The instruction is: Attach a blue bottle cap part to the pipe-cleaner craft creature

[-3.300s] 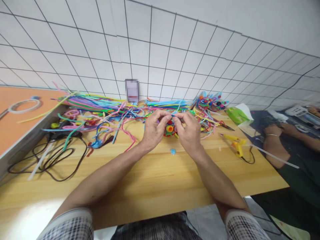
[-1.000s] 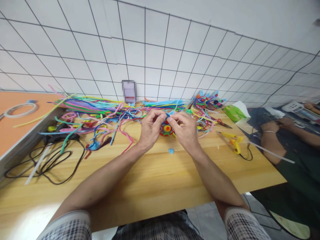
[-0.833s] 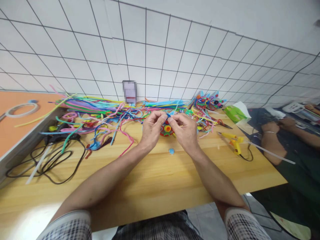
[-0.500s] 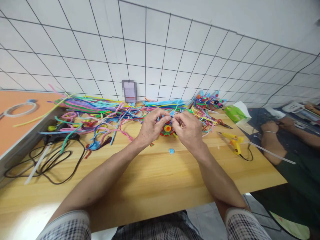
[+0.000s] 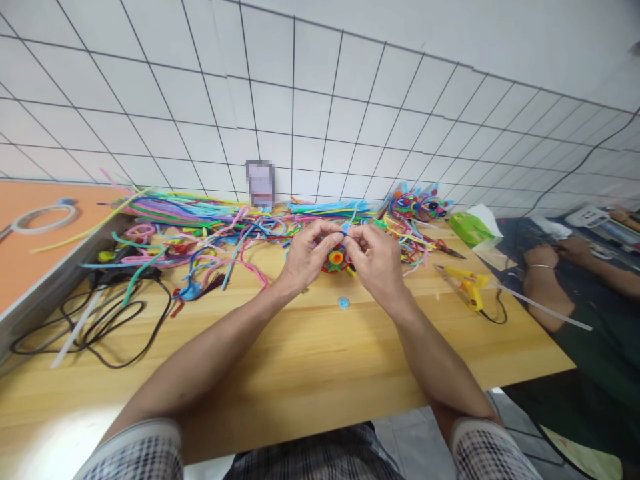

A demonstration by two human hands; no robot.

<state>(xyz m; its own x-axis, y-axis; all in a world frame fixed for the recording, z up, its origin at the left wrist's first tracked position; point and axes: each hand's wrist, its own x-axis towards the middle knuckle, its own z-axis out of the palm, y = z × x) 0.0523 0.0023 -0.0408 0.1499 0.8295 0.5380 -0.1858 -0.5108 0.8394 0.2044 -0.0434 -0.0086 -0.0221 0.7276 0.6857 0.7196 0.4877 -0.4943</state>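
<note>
Currently, both hands work a small blue pipe cleaner; the step looks like shaping or joining by fingertip, exact fold unclear. Left hand and right hand face each other, grip narrow on both, pinching the blue piece just over a multicolored round ornament. Next move likely calls for a steady pinch and small, controlled bending. Wooden tabletop holds a light-blue disc nearer the person, pipe-cleaner bundles along the back, and a yellow glue gun and scissors on the right. Phone leans on a white tiled wall. Co-worker's hand at far right.
</note>
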